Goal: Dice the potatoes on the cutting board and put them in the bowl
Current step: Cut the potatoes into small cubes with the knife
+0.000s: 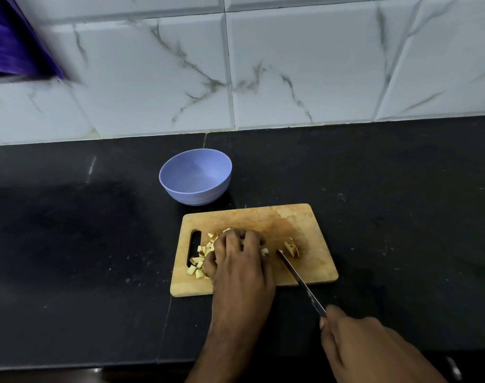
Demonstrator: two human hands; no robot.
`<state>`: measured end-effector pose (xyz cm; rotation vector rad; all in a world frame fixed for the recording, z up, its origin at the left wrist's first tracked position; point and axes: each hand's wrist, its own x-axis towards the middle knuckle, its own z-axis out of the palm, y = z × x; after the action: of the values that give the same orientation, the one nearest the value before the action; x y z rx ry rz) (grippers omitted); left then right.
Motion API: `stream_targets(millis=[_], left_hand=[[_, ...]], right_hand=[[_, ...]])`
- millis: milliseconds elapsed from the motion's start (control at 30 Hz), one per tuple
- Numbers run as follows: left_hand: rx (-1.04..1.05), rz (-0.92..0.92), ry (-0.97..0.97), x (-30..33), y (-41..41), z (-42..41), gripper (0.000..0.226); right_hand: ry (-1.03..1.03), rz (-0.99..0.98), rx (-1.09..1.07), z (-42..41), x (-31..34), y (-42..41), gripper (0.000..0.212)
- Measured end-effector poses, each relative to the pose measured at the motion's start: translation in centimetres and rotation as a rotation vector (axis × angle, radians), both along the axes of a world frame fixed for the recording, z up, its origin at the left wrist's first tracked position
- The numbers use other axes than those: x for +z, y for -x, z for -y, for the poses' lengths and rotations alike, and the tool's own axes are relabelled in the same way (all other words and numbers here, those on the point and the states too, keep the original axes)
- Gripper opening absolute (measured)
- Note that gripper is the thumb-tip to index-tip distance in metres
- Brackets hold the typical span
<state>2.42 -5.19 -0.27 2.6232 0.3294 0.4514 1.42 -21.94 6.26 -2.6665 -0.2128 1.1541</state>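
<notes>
Potatoes point(201, 261) sit diced at cutting board point(313, 261) left end, w/ one chunk point(291, 248) by knife point(299, 277) tip; we judge them firm, wet, slippery; left hand point(240, 261) cups pile, right hand point(365, 346) grips handle; bowl point(195, 176) empty behind; scoop from underneath.

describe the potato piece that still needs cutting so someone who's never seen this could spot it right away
Find the wooden cutting board on the black counter. Near its right middle, just past the knife tip, sits the potato piece. It lies alone and is bigger than the small dice heaped on the left by the left hand.
</notes>
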Motion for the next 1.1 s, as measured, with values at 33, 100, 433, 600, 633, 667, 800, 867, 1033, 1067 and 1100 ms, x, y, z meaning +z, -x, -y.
stream_targets(millis=[33,100,433,600,633,667,800,867,1033,1067,1100], left_hand=[[-0.015,0.008,-0.002,0.1,0.1,0.0,0.013],[-0.065,-0.005,-0.023,0.4,0.2,0.2,0.016],[-0.076,-0.052,-0.021,1.2,-0.6,0.7,0.01],[0.03,-0.058,0.023,1.5,-0.6,0.5,0.015],[0.023,-0.059,0.018,1.4,-0.6,0.5,0.018],[0.003,-0.058,0.007,1.5,-0.5,0.6,0.02],[-0.095,-0.048,-0.042,1.5,-0.5,1.0,0.031],[-0.157,-0.049,-0.044,1.4,-0.8,1.1,0.037],[-0.219,-0.008,-0.026,1.3,-1.2,1.1,0.02],[-0.212,0.023,-0.009,1.3,-1.3,1.1,0.014],[-0.204,0.043,0.004,1.2,-1.3,1.1,0.008]], right_hand=[[-0.007,0.023,0.008,0.0,0.1,0.2,0.031],[-0.041,0.105,0.004,0.3,0.0,0.8,0.019],[-0.184,0.437,-0.041,1.3,-0.2,0.5,0.025],[-0.19,0.46,-0.053,0.9,-1.3,-0.1,0.025],[-0.196,0.469,-0.058,0.9,-1.4,-0.2,0.022],[-0.2,0.477,-0.061,1.0,-1.5,-0.3,0.019],[-0.189,0.469,-0.038,1.0,-1.8,-0.6,0.015],[-0.186,0.481,-0.032,1.0,-2.0,-0.7,0.014],[-0.202,0.518,-0.042,1.2,-2.3,-0.6,0.021],[-0.201,0.534,-0.042,1.2,-2.4,-0.6,0.024],[-0.199,0.542,-0.042,1.2,-2.4,-0.5,0.026]])
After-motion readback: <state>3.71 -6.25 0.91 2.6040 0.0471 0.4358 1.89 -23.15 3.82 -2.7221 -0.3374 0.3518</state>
